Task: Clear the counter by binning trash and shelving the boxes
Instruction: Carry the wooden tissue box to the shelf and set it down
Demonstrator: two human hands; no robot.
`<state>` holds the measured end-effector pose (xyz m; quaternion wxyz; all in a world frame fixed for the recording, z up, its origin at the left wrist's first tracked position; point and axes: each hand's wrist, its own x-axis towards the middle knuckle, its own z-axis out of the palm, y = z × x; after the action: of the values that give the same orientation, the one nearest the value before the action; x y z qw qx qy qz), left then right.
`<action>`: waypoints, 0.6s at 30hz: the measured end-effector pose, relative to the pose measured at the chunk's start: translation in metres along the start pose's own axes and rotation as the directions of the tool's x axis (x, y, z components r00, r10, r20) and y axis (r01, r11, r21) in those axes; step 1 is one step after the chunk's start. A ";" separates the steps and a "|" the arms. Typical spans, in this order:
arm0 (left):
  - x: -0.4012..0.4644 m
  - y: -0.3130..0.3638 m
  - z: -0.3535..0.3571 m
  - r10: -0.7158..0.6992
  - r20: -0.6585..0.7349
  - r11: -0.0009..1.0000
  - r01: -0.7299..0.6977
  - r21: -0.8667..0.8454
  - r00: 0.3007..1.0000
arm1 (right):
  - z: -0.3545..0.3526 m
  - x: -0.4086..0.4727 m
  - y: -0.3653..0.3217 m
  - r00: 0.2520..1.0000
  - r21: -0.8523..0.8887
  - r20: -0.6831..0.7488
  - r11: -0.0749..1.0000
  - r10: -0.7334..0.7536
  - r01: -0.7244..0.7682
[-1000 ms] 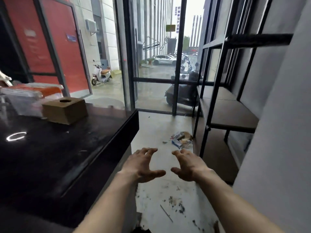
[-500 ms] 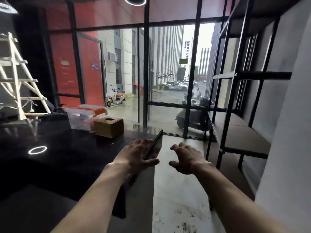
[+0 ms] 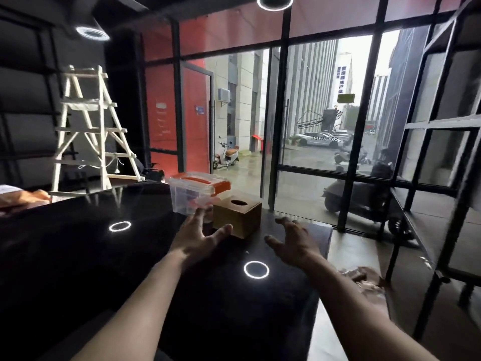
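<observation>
A brown wooden box (image 3: pixel 238 218) with a round hole in its top stands on the glossy black counter (image 3: pixel 104 256), near the far right corner. Just behind it sits a clear plastic box (image 3: pixel 192 195) with an orange lid. My left hand (image 3: pixel 200 237) hovers over the counter with fingers spread, its fingertips close to the left side of the brown box and holding nothing. My right hand (image 3: pixel 294 241) is spread open too, to the right of the brown box and slightly nearer to me.
A black metal shelf rack (image 3: pixel 429 194) stands along the right wall. Scraps of trash (image 3: pixel 364 277) lie on the floor beside the counter's right end. A white ladder (image 3: pixel 88 131) stands behind the counter at the left. Something orange (image 3: pixel 23 198) lies at the counter's far left edge.
The view has swung up and left from the floor to the counter. Both open hands have moved from over the floor to above the counter, close to the brown box.
</observation>
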<state>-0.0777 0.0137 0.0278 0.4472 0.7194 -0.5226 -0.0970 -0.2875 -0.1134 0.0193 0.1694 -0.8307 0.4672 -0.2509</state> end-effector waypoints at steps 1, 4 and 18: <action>0.016 -0.008 -0.003 -0.028 0.000 0.999 0.028 -0.031 1.000 | 0.009 0.018 -0.004 1.000 0.039 0.004 0.999 0.018 -0.019; 0.059 -0.028 -0.005 -0.103 0.025 0.985 0.106 -0.134 0.994 | 0.034 0.065 -0.012 0.994 0.221 0.009 0.969 0.113 -0.112; 0.195 -0.086 0.041 -0.147 0.405 0.810 0.345 -0.475 0.902 | 0.099 0.159 -0.033 0.836 0.551 0.039 0.686 0.547 -0.474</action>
<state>0.0393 -0.1672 0.0042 0.5130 0.5991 -0.4460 -0.4230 -0.1381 -0.2292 -0.0032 0.4287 -0.5669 0.5998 -0.3676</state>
